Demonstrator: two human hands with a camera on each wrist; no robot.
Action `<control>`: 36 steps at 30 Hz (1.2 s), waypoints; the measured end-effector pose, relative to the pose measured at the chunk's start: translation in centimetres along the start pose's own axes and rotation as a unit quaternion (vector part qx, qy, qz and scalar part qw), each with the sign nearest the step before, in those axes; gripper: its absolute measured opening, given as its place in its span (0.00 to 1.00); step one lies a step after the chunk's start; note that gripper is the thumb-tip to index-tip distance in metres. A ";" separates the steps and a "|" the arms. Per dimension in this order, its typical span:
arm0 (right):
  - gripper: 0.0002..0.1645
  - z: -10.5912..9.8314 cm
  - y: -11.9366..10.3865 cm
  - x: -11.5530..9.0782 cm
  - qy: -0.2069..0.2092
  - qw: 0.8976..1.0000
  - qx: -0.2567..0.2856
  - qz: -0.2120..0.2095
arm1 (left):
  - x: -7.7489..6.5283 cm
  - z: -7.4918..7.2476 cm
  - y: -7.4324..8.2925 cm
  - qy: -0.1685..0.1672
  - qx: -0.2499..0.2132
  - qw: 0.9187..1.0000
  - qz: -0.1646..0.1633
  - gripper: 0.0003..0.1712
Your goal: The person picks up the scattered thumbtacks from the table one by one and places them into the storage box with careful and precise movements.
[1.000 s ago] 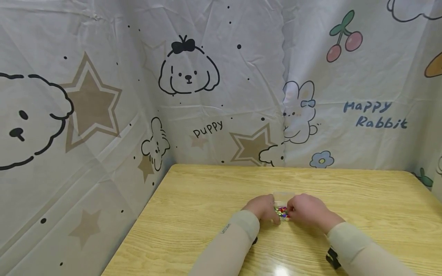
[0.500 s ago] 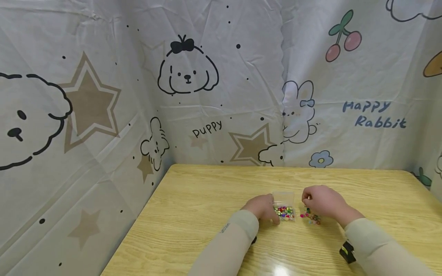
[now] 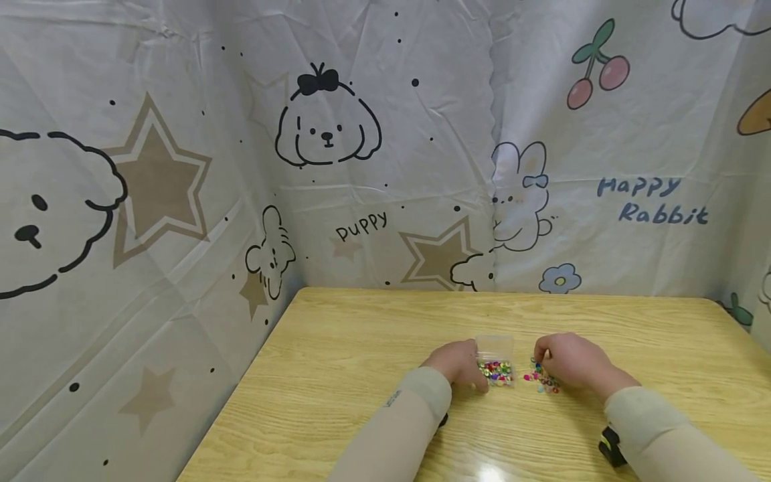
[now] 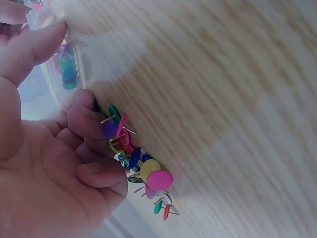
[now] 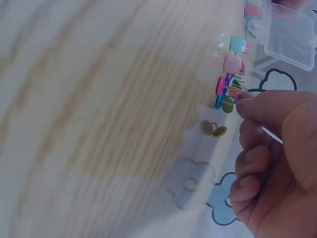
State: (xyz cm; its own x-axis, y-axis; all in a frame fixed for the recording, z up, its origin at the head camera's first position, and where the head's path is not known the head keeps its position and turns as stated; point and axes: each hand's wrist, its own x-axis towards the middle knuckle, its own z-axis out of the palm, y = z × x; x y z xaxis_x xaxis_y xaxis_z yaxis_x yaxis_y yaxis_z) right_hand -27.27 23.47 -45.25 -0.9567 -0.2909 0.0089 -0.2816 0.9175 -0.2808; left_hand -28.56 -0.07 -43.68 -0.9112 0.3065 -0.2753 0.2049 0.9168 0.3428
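Note:
A small clear plastic box stands with its lid up, holding several colorful thumbtacks. My left hand grips the box's left side between thumb and fingers. Beside its lower curled fingers, a cluster of thumbtacks lies on the wood in the left wrist view. Right of the box is a loose pile of thumbtacks. There my right hand pinches at a thumbtack with thumb and fingertip, the other fingers curled. The index fingertip is mostly hidden.
Two gold thumbtacks lie apart from the pile, close to the right hand. The light wooden table meets a patterned cloth backdrop at the back and left.
My right hand has moved from the box to the loose pile on its right, then slightly farther right and down. My left hand has stayed on the box.

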 end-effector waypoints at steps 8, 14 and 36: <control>0.13 0.5 -0.3 0.1 0.004 1.000 -0.006 -0.015 | 0.3 0.4 -0.1 0.000 -0.002 1.000 0.005 0.27; 0.11 0.4 -0.6 -0.1 0.000 1.000 -0.011 -0.018 | 0.3 0.5 0.0 -0.001 -0.005 1.000 0.003 0.26; 0.08 0.0 -3.9 -0.2 0.003 0.998 0.050 -0.048 | 0.5 0.1 -0.1 -0.005 -0.013 1.000 0.006 0.29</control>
State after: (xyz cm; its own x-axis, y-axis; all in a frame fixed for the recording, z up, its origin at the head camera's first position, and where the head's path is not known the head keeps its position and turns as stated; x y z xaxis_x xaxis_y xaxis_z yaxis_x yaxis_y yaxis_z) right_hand -26.01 19.95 -44.18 -0.9259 -0.3750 0.0465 -0.3643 0.8533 -0.3731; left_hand -28.94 0.02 -43.97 -0.9049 0.3199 -0.2808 0.2062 0.9065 0.3685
